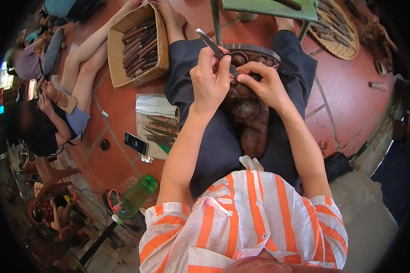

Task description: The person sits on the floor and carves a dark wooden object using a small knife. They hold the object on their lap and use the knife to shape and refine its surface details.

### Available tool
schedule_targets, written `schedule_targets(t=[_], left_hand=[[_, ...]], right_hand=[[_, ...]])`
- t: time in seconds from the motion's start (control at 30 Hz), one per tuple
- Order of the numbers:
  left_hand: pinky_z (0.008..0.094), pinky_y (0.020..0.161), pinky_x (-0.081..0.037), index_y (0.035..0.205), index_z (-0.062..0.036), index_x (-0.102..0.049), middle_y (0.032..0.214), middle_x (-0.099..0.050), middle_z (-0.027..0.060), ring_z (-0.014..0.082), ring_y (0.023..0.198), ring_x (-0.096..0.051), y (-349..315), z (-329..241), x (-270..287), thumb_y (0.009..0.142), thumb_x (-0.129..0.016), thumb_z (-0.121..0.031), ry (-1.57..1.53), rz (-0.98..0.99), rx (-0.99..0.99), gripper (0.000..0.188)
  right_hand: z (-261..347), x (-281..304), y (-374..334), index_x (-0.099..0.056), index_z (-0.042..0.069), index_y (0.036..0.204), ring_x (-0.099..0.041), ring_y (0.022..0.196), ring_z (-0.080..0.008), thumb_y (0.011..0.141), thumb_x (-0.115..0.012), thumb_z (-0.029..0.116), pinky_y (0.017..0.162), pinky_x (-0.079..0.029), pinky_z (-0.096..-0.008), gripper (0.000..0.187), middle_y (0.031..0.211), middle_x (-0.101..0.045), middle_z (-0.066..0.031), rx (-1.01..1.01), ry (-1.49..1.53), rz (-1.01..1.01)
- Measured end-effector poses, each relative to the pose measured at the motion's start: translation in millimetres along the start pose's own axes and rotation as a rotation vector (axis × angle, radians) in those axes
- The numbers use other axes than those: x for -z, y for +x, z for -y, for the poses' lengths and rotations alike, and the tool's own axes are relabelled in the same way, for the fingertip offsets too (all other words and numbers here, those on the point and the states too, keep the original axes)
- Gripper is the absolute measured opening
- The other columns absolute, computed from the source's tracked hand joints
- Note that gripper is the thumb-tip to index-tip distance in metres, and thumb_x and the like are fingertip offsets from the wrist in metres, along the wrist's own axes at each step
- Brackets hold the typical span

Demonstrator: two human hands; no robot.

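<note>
My left hand (209,77) is closed round a dark, narrow, flat file-like tool (212,45). The tool slants, its pale tip pointing up and to the left. At its lower end, my right hand (263,84) is closed, thumb and forefinger pinched against it; the exact contact is partly hidden by the fingers. Beneath both hands, a dark brown carved wooden piece (253,132) stands between my legs, with rounded, curling relief and a curved top edge. My hands cover part of its upper carving.
A cardboard box (118,75) of wooden-handled tools stands left, beside another person's bare legs. Several flat files (161,129), a white cloth (156,105) and a phone (135,143) lie nearer. A green stool (269,7) is ahead; a woven tray (351,52) of tools lies far right.
</note>
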State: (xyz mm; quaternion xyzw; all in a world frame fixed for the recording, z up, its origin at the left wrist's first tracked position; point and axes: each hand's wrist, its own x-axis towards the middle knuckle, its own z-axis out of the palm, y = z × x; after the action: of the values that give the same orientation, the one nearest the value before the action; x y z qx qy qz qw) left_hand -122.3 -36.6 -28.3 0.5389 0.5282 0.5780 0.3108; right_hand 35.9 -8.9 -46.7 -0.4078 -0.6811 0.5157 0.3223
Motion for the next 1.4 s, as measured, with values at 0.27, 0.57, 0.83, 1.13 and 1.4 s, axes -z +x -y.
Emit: schedule_targets(t=[0.27,0.57,0.83,1.13,1.4], left_hand=[[0.0224,0.046,-0.049,0.095,0.0014,-0.049,0.068,-0.060,0.0077,0.0103,0.054,-0.061,-8,-2,3,0.092,-0.058,-0.008,-0.130,-0.024,0.068,0.014],[0.0224,0.045,-0.049,0.096,0.0009,-0.048,0.072,-0.061,0.0077,0.0108,0.057,-0.063,-15,-5,5,0.093,-0.057,-0.010,-0.123,-0.039,0.062,0.015],[0.0225,0.045,-0.049,0.097,0.0000,-0.047,0.074,-0.061,0.0075,0.0110,0.058,-0.063,-9,2,8,0.093,-0.057,-0.011,-0.061,-0.014,0.010,0.016],[0.0213,0.045,-0.048,0.097,-0.0007,-0.048,0.072,-0.061,0.0065,0.0109,0.057,-0.062,-5,8,10,0.093,-0.057,-0.011,-0.064,-0.022,0.018,0.014],[0.0212,0.050,-0.049,0.097,-0.0007,-0.048,0.076,-0.061,0.0063,0.0098,0.060,-0.062,-9,6,8,0.094,-0.056,-0.011,-0.003,-0.001,-0.028,0.013]], right_hand=[[-4,0,-3,-0.068,0.003,0.095,-0.062,0.084,-0.0156,0.081,-0.070,0.019,0.077,-0.046,-0.0285,0.021,0.088,-0.068,-0.0044,0.071,0.071,0.008],[-5,0,-5,-0.068,0.004,0.094,-0.062,0.086,-0.0176,0.080,-0.070,0.019,0.079,-0.046,-0.0290,0.020,0.091,-0.068,-0.0039,0.147,0.030,0.006],[2,-5,-4,-0.066,0.003,0.090,-0.061,0.088,-0.0200,0.080,-0.070,0.016,0.079,-0.046,-0.0307,0.016,0.096,-0.068,-0.0042,0.093,-0.114,-0.052],[10,-13,-4,-0.067,0.006,0.089,-0.060,0.083,-0.0207,0.079,-0.070,0.017,0.071,-0.046,-0.0304,0.015,0.093,-0.067,-0.0042,0.051,-0.198,-0.119],[0,-12,-5,-0.066,0.004,0.087,-0.060,0.084,-0.0207,0.079,-0.070,0.016,0.071,-0.045,-0.0316,0.015,0.094,-0.068,-0.0036,0.150,-0.220,-0.129]])
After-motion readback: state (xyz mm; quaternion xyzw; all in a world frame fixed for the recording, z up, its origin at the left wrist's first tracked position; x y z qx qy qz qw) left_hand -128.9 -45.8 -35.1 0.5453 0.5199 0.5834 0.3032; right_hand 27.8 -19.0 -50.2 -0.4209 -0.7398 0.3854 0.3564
